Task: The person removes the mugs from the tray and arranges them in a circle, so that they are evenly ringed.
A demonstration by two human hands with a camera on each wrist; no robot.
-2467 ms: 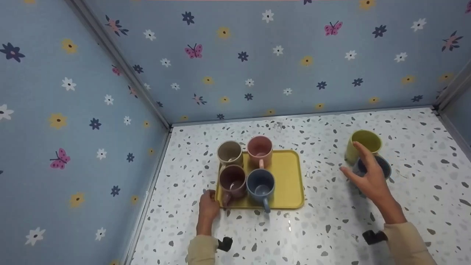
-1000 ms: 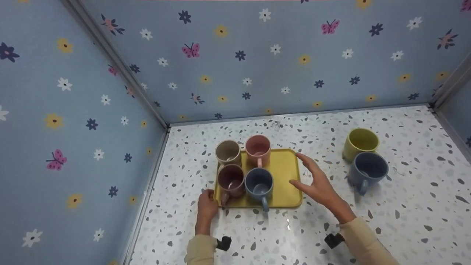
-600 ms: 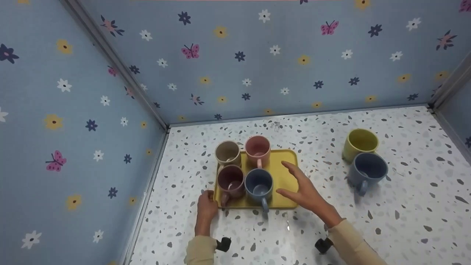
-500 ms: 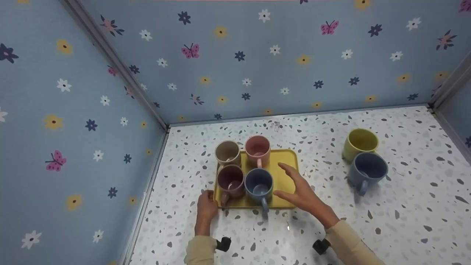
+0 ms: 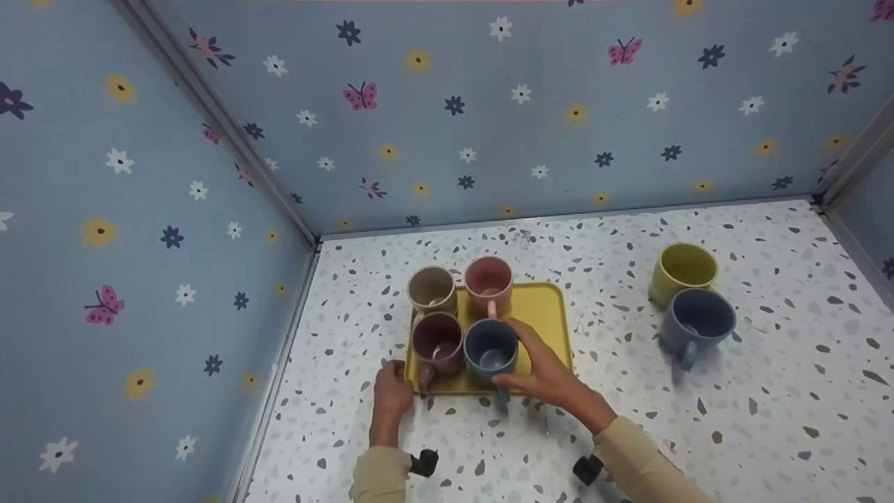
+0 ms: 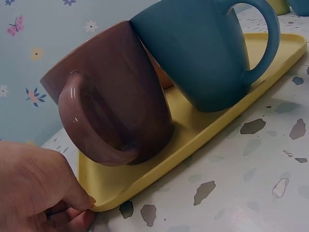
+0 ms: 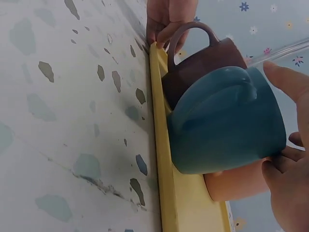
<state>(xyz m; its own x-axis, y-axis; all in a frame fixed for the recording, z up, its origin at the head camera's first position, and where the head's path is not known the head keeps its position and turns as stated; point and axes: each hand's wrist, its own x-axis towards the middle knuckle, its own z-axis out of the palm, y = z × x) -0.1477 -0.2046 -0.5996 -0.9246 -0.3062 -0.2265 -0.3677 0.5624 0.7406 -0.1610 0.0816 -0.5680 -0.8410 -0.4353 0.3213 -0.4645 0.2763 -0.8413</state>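
A yellow tray (image 5: 546, 314) bears a brown mug (image 5: 438, 346), a blue mug (image 5: 492, 349), a beige mug (image 5: 432, 288) and a pink mug (image 5: 489, 283), all upright. At the tray's near left corner, my left hand (image 5: 393, 392) pinches the rim, its thumb (image 6: 79, 195) on the edge in the left wrist view. My right hand (image 5: 548, 381) grips the blue mug from the right. In the right wrist view its thumb (image 7: 285, 79) lies by the mug's rim and other fingers reach behind it. The blue mug's handle (image 7: 212, 92) points toward the near side of the table.
Farther right on the speckled table (image 5: 768, 419) stand a yellow-green mug (image 5: 688, 269) and a second blue mug (image 5: 698, 321), close together. Flowered blue panels (image 5: 489, 112) rise behind and at the left. The tray's right part has bare surface.
My right hand has come left from the two mugs at the right, across the tray, and has taken hold of the tray's blue mug. The left hand stays at the tray corner.
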